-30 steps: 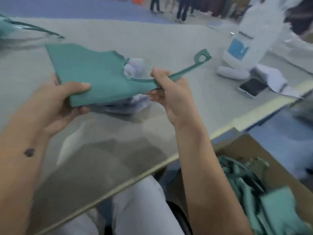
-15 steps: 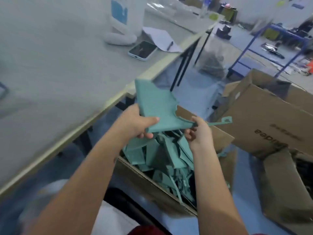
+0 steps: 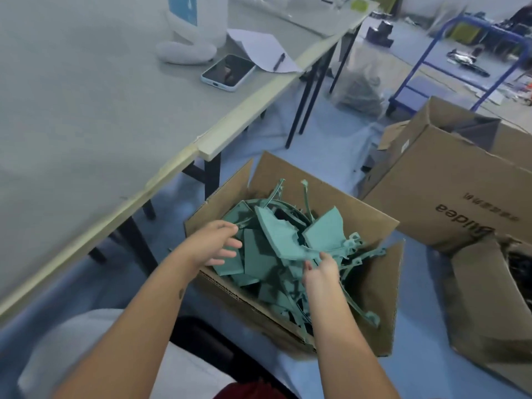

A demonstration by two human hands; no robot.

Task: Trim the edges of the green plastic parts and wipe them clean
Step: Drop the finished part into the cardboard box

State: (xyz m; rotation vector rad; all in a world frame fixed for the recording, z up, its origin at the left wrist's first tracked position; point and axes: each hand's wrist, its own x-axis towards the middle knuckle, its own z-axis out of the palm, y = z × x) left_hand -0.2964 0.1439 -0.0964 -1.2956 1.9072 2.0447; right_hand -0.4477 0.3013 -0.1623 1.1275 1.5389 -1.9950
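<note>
One grey worktop (image 3: 86,110) is stretching along the left, carrying one phone (image 3: 228,72), one sheet of paper (image 3: 259,47) and one pen (image 3: 279,61). Two more cardboard boxes (image 3: 449,197) are standing at right. One open cardboard box (image 3: 371,283) is holding too many green plastic parts to count. The uppermost green plastic part (image 3: 276,234) is lying on the heap, its long axis running from far-left to near-right. The left hand (image 3: 214,243) is hovering with fingers spread, holding nothing; the right hand (image 3: 321,269) is touching the part's thin end, its grip unclear.

Phone (image 3: 228,72) and paper (image 3: 260,50) on table (image 3: 86,110)
</note>
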